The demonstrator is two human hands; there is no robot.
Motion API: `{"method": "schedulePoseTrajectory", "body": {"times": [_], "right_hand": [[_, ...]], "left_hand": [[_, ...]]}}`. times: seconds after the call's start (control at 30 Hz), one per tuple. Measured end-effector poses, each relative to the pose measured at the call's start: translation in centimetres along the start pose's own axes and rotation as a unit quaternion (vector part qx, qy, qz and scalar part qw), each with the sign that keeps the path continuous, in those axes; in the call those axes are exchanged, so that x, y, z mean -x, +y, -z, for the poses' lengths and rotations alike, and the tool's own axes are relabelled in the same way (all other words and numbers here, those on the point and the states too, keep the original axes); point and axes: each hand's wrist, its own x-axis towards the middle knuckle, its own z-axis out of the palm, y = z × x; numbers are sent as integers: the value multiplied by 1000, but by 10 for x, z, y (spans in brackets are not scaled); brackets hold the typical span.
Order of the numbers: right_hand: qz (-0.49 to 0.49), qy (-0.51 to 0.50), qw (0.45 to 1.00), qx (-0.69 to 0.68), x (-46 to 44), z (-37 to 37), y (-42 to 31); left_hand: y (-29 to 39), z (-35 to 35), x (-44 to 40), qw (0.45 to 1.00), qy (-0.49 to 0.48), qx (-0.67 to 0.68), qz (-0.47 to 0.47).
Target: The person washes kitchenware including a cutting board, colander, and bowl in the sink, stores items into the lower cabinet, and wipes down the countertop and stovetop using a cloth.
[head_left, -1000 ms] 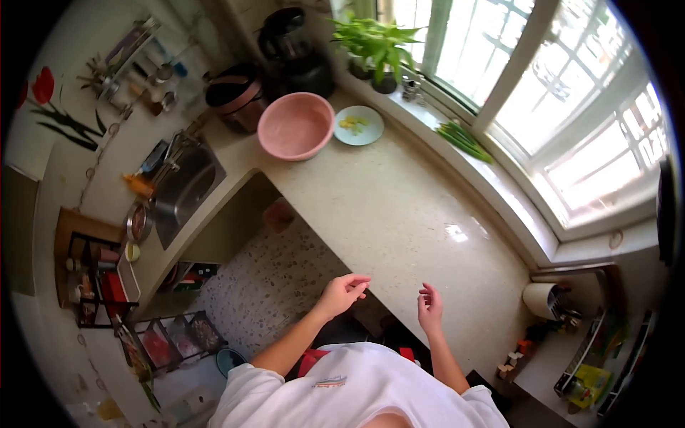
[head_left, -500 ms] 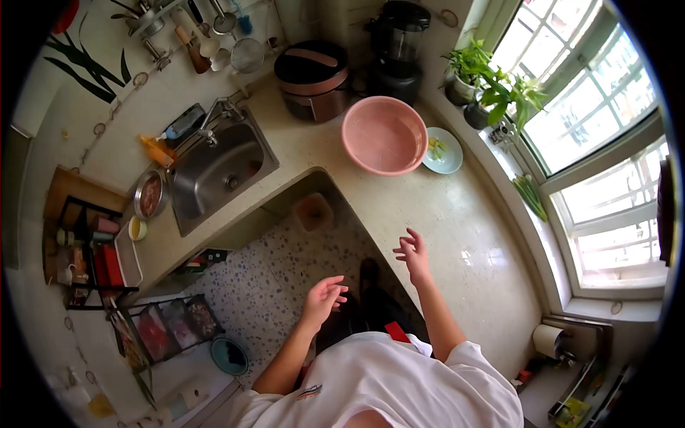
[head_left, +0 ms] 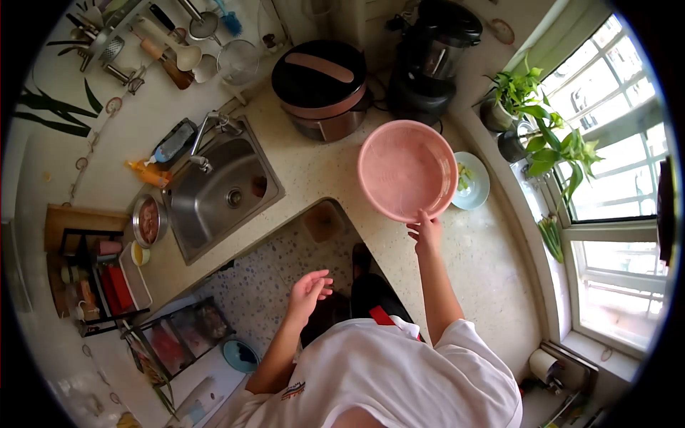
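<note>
A round pink plastic basin (head_left: pixel 408 170) stands on the counter at the back, with nothing visible inside. My right hand (head_left: pixel 427 234) has hold of its near rim, the thumb over the edge and the fingers lower down outside. Just right of the basin sits a pale blue plate (head_left: pixel 479 194) with pieces of chopped green vegetable (head_left: pixel 464 176) on it, partly hidden by the basin. Away from everything, my left hand (head_left: pixel 308 294) hangs in the air before my body, fingers loosely bent and holding nothing.
A rice cooker (head_left: pixel 321 89) and a black appliance (head_left: pixel 428 64) stand behind the basin. Left is the steel sink (head_left: pixel 221 192), with a bowl of meat (head_left: pixel 149 220) beside it. Potted plants (head_left: pixel 517 93) and green stalks (head_left: pixel 549 237) line the windowsill.
My right hand has reached forward from above the counter and taken hold of the basin's near rim. My left hand stays raised in front of me. The camera view has shifted.
</note>
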Motion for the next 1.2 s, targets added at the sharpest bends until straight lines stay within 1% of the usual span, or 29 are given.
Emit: {"method": "schedulePoseTrajectory", "body": {"times": [0.03,0.13,0.17,0.23,0.27,0.33,0.4,0.47,0.5,0.53,0.63,0.67,0.73,0.8,0.83,0.87,0.9,1.0,1.03,1.07,1.13,1.17,1.2], "right_hand": [[11,18,1000,10,2,-1,-6],[67,32,997,-27,7,-5,-18],[94,9,995,-44,13,-3,-19],[102,-16,993,-57,27,-3,-16],[106,-27,992,-64,34,-3,-12],[111,-14,992,-51,54,-13,-2],[92,-50,993,-50,80,-29,5],[71,-75,994,-30,113,-56,4],[54,-88,995,-17,128,-71,4],[36,-104,994,-2,138,-85,6],[47,-191,980,3,145,-122,35],[40,-239,970,15,144,-134,44],[24,-321,946,39,155,-158,37],[-30,-362,925,111,151,-172,43],[-29,-372,919,127,150,-179,50],[-6,-374,915,149,140,-182,73],[-10,-377,913,158,139,-186,81],[-5,-372,903,216,129,-200,97],[19,-379,894,239,123,-205,105],[67,-395,876,270,116,-211,112],[82,-382,875,286,117,-235,114],[164,-373,862,302,115,-247,124],[246,-386,808,371,115,-262,120]], "left_hand": [[9,-1,-7,1000,-1,-1,3],[25,-1,-28,1000,-21,3,2],[29,-3,-35,1000,-27,3,-1],[39,-2,-50,998,-58,-7,-8],[45,-1,-56,998,-67,23,0],[63,-2,-65,993,-84,81,11],[63,7,-80,982,-125,139,15],[72,17,-85,974,-133,184,-4],[76,27,-89,970,-136,200,2],[79,36,-91,972,-114,204,6],[77,75,-94,972,-46,229,17],[65,95,-97,969,-27,245,17],[50,130,-100,961,4,275,20],[36,168,-90,951,41,306,23],[34,182,-83,943,77,322,16],[31,198,-76,940,104,324,12],[28,212,-71,936,129,327,10],[13,253,-63,915,174,365,11],[3,269,-65,910,185,371,14],[-7,285,-68,906,194,376,17],[-5,299,-71,887,235,396,16],[-6,308,-76,884,246,398,10],[-7,318,-81,881,256,399,5]]}}
